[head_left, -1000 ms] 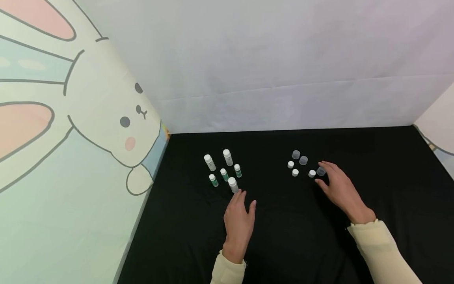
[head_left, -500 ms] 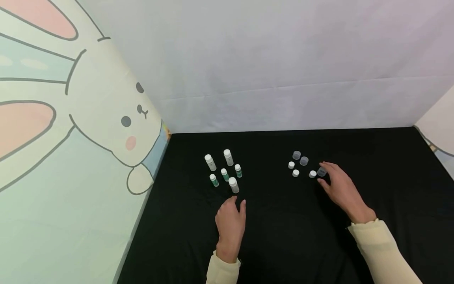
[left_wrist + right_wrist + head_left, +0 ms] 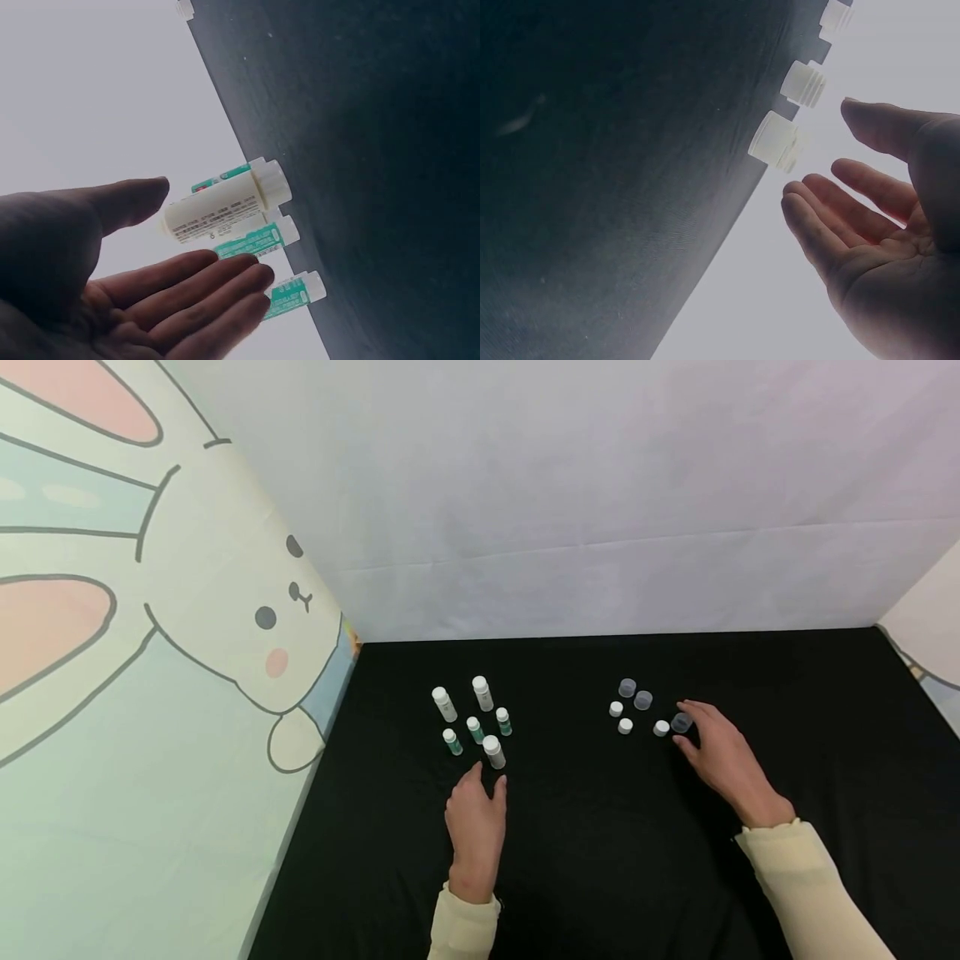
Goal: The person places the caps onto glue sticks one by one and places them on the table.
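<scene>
My left hand [image 3: 475,827] hovers just in front of several bottles, thumb and fingers apart. Nearest its fingertips is a white bottle [image 3: 493,752]; two more white bottles [image 3: 445,704] are farther back. Among them stand three smaller green-labelled bottles [image 3: 476,729] with white caps. Printed labels show on the white bottle [image 3: 221,206] and a green one [image 3: 289,296] in the left wrist view. My right hand [image 3: 727,764] has its thumb and fingertips close to a clear plastic cup [image 3: 681,722]. In the right wrist view its fingers are spread, with pale caps [image 3: 804,84] just beyond them.
Left of the right hand lie three small white caps [image 3: 625,726] and two other clear cups [image 3: 627,687]. Black cloth [image 3: 570,860] covers the table. A plain pale sheet [image 3: 600,493] hangs behind it, and a rabbit-print sheet [image 3: 217,593] is on the left.
My left hand has drawn back from the front white bottle, shifted left, then edged forward again. The right hand has barely moved, and the bottles, caps and cups stay in place.
</scene>
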The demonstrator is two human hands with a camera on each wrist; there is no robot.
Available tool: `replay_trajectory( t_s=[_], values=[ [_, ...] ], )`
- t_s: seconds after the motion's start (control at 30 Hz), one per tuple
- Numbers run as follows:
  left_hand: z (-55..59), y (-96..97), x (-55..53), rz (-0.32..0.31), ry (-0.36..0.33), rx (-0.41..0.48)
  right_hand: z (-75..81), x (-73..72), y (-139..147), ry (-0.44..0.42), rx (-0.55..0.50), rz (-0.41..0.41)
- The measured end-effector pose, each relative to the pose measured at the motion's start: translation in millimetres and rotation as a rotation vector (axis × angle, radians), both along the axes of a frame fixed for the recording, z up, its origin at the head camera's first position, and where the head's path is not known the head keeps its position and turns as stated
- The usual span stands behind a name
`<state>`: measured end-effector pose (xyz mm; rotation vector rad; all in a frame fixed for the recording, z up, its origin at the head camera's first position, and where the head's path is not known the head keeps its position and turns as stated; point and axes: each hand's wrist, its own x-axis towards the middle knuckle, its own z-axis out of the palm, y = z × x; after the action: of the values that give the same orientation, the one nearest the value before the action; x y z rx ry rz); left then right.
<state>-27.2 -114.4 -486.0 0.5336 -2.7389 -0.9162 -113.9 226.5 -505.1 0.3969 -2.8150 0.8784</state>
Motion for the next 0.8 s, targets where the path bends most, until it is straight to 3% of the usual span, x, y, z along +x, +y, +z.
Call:
replay_trajectory(
  t_s=[0.27, 0.8],
  values=[
    [-3.8, 0.0, -8.8, -0.013, 0.058, 0.070, -1.4, -2.5, -0.2, -0.003, -0.005, -0.001],
    [-7.3, 0.4, -27.2, -0.037, 0.060, 0.113, -2.3, -12.1, 1.1, -0.024, 0.026, 0.026]
  ],
)
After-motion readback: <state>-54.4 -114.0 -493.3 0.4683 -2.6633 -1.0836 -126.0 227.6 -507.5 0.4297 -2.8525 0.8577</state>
